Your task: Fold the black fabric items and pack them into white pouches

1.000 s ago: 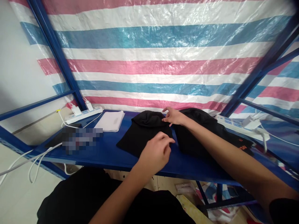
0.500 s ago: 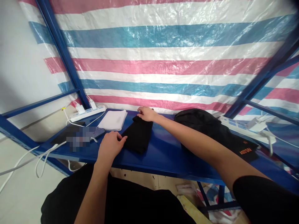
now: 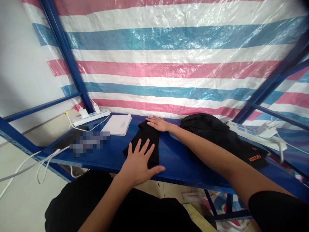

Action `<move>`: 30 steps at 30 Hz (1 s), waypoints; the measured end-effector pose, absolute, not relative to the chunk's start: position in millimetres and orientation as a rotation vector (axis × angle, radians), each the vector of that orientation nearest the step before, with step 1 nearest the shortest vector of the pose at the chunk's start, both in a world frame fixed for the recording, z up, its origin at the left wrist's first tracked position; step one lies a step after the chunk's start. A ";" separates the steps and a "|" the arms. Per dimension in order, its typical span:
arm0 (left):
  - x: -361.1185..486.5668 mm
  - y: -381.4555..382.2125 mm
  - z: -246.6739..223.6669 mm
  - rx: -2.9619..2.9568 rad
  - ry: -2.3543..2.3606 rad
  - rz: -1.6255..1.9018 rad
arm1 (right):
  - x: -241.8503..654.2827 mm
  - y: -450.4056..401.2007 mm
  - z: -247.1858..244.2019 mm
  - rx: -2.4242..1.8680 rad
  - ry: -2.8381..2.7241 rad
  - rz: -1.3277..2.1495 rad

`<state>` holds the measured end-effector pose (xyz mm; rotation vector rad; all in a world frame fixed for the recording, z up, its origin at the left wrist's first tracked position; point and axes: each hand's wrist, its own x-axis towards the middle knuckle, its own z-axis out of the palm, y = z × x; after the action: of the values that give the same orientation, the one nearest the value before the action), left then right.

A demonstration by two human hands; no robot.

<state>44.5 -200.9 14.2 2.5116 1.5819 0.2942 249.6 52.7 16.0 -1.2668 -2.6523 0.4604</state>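
Observation:
A folded piece of black cloth (image 3: 145, 137) lies on the blue metal shelf (image 3: 177, 161), its exact kind unclear. Fingers spread wide, my left hand (image 3: 140, 164) rests over the near part of the cloth and covers some of its front edge. My right hand (image 3: 158, 123) lies flat across the far end, fingers stretched out to the left. Neither hand grips anything.
A stack of white paper (image 3: 117, 124) sits left of the cloth. Further left are a power strip (image 3: 91, 118) with chargers, white cables and a blurred-out item. On the right, a black fabric item (image 3: 207, 129) with orange lettering lies beside another power strip (image 3: 256, 135).
My left hand has left the cloth's left edge, moved right and spread over its near part. My right hand has let go of the far edge and flattened on it.

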 end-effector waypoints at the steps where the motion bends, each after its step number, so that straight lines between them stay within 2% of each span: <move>1: 50.0 -208.0 14.4 2.526 1.587 0.247 | 251.4 53.8 15.7 -1.304 -2.637 0.472; 5: 71.7 -230.9 15.9 2.594 1.758 0.037 | 257.3 51.7 23.2 -1.365 -2.574 0.317; 8: 80.9 -247.0 23.0 2.649 1.813 -0.038 | 263.2 37.0 36.7 -1.174 -2.499 0.132; 11: 76.7 -258.8 48.2 2.683 1.642 -0.136 | 270.9 10.6 54.9 -0.996 -2.400 0.139; 14: 57.6 -249.3 93.7 2.662 1.283 -0.133 | 277.9 -15.7 70.2 -0.883 -2.308 0.401; 16: 41.0 -224.0 126.4 2.654 1.018 0.123 | 280.6 -27.9 75.4 -0.845 -2.223 0.731; 19: 20.9 -161.3 156.6 2.558 0.833 0.172 | 281.1 -37.8 74.8 -0.831 -1.986 1.298; 21: 13.9 -114.7 156.2 2.474 0.933 0.274 | 279.8 -40.7 69.6 -0.815 -1.803 1.566; 24: 12.3 -62.1 130.4 2.354 1.236 0.405 | 277.1 -40.6 55.9 -0.785 -1.661 1.737; 30: 30.8 -55.2 74.1 2.543 1.589 0.733 | 267.2 -27.8 16.8 -0.923 -1.585 1.513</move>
<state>30.8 -55.2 74.1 2.5428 1.5885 0.7329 267.2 -27.8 16.8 -0.9225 -1.5846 1.5133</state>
